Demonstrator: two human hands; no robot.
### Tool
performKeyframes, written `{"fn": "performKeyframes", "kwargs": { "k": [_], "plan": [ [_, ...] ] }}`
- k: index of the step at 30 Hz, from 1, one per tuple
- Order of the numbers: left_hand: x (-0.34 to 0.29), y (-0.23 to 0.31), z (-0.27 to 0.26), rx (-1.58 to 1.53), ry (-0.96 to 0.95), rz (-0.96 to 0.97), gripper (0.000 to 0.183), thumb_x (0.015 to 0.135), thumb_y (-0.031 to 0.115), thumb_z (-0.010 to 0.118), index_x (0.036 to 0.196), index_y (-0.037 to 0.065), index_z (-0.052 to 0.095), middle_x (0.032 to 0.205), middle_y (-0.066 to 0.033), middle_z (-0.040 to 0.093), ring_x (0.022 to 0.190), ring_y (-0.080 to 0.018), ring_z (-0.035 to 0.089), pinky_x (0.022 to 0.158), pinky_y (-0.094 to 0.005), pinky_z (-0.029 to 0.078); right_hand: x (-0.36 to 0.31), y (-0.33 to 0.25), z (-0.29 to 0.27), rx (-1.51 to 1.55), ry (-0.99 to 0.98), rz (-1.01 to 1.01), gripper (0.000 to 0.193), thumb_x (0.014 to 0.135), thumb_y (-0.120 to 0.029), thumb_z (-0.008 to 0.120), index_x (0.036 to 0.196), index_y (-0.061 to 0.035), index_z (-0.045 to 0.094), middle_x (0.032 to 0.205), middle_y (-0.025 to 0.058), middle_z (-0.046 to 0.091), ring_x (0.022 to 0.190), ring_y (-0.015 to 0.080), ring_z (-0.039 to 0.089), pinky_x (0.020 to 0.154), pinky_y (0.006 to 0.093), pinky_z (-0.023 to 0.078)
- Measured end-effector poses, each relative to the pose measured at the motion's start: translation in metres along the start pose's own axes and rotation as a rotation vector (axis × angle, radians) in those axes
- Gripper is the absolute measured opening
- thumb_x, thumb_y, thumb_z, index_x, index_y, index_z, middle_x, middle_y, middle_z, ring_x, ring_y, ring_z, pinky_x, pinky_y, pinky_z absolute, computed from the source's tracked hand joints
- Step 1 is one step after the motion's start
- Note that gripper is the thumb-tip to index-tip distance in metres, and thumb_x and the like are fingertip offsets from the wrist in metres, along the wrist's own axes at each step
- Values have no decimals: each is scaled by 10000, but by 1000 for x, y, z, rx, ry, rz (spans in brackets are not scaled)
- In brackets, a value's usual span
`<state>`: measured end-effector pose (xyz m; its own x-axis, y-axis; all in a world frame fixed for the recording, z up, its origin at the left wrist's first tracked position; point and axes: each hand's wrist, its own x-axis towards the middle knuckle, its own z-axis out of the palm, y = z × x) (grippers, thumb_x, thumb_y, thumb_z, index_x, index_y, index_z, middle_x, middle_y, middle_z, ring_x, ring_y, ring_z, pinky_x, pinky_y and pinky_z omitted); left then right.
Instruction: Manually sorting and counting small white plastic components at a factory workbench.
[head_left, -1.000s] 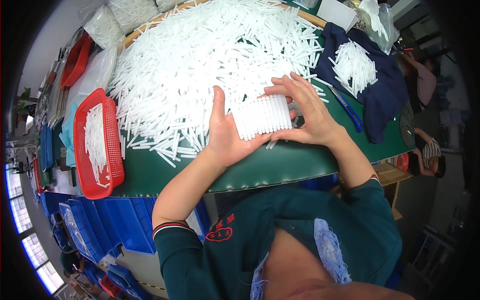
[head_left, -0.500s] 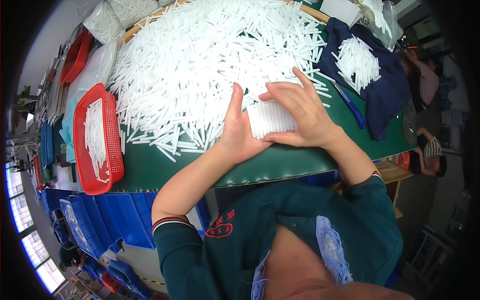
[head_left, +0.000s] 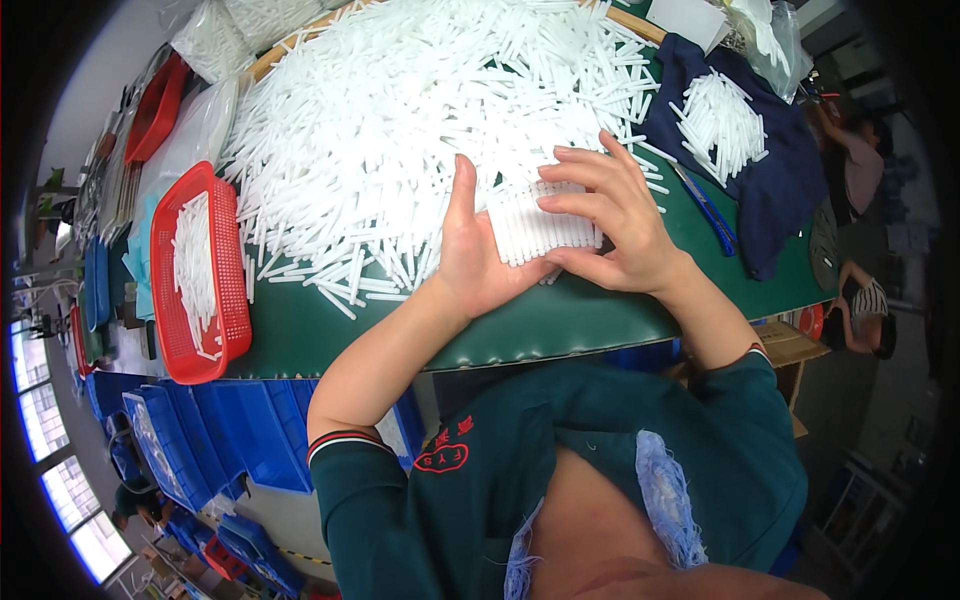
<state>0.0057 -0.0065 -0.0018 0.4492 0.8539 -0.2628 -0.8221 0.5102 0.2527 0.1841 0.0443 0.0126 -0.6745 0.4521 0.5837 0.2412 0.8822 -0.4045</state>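
A row of slim white sticks (head_left: 545, 228), laid side by side in a flat bundle, lies across my left hand (head_left: 474, 240). That hand is palm up, its thumb stretched away and its fingers under the row, mostly hidden. From the right, my right hand (head_left: 625, 225) curves over the bundle, with the thumb at the near ends and bent fingers above the far part. Just beyond both hands spreads a big heap of loose white sticks (head_left: 400, 130) on the green table top (head_left: 560, 315).
To the left stands a red perforated basket (head_left: 235, 290) holding more sticks. At right, a small stick pile (head_left: 722, 128) rests on dark blue cloth (head_left: 780, 200), beside a blue cutter knife (head_left: 712, 215). Blue crates (head_left: 240, 430) sit below the table edge. Two people (head_left: 862, 310) are far right.
My right hand has opened out a little, with its fingers more spread over the row. The bundle now looks more tilted and fanned in my left hand. The view has shifted slightly.
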Motion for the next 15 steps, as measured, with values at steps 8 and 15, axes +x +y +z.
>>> {"fn": "performKeyframes", "kwargs": {
  "k": [8, 15],
  "plan": [
    [-3, 5, 4, -78, -31, -8, 950, 823, 805, 258, 1461, 101, 271, 1448, -139, 358, 1336, -346, 353, 1104, -556, 238, -3, 9, -2, -19, 110, 43, 162, 799, -113, 666, 951, -112, 611, 1177, 81, 614, 1194, 301, 526, 1052, 545, 301],
    [-3, 9, 0, -161, -128, -47, 1069, 786, 837, 281, 1443, -5, 270, 1438, -209, 359, 1353, -372, 323, 1112, -556, 220, -6, 17, -8, -11, 217, 85, 106, 869, -166, 614, 946, -96, 592, 1178, 116, 610, 1185, 331, 522, 1055, 516, 292]
  ]
}}
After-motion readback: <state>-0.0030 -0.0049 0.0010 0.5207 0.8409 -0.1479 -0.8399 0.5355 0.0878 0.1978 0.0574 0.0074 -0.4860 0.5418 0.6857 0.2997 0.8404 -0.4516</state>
